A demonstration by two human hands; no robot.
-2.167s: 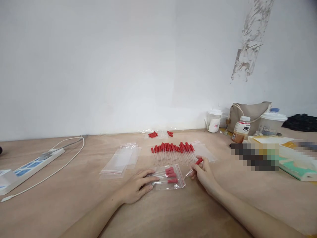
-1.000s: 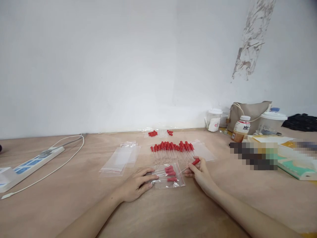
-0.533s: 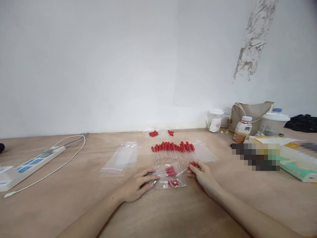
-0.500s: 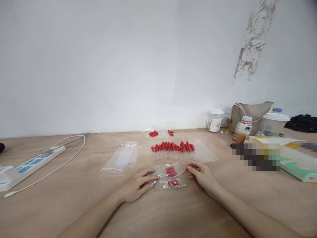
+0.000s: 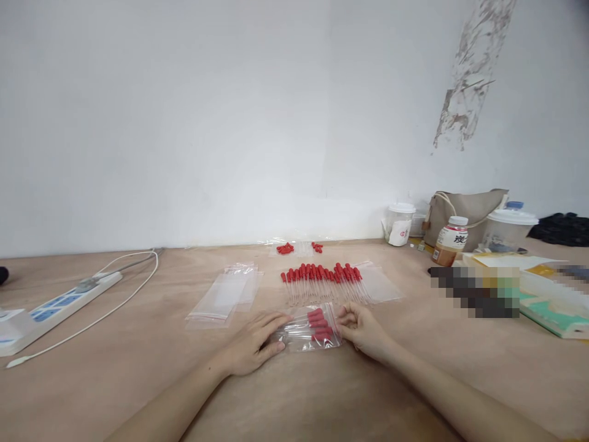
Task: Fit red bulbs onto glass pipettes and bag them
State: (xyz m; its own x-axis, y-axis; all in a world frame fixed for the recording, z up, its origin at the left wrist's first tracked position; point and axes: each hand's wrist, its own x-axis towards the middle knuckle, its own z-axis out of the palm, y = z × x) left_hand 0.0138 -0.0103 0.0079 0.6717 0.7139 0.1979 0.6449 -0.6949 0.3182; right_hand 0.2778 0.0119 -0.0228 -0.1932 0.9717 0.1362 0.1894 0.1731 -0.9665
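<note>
A clear zip-lock bag (image 5: 304, 345) lies flat in front of me. Inside it are several droppers (image 5: 321, 324) with red rubber bulbs toward the right, their clear tubes pointing left. My left hand (image 5: 253, 344) steadies the bag's left end, thumb and fingers on either side of that edge. At the opening on the right, my right hand (image 5: 361, 328) pinches the bag's edge with thumb and fingers. Just beyond the bag, a row of red-bulbed droppers (image 5: 317, 275) is laid side by side, tips toward me.
Flat empty zip bags (image 5: 225, 291) are stacked left of the row, and another bag (image 5: 381, 283) lies at its right. Loose red bulbs (image 5: 285, 248) sit near the wall. A power strip (image 5: 69, 301) is far left; a bottle (image 5: 451, 240), cup (image 5: 400, 224) and grey bag (image 5: 464, 212) stand right.
The dropper that was in my right hand now lies inside the bag with the others. My right hand has moved left onto the bag's edge. The left hand has drawn back slightly.
</note>
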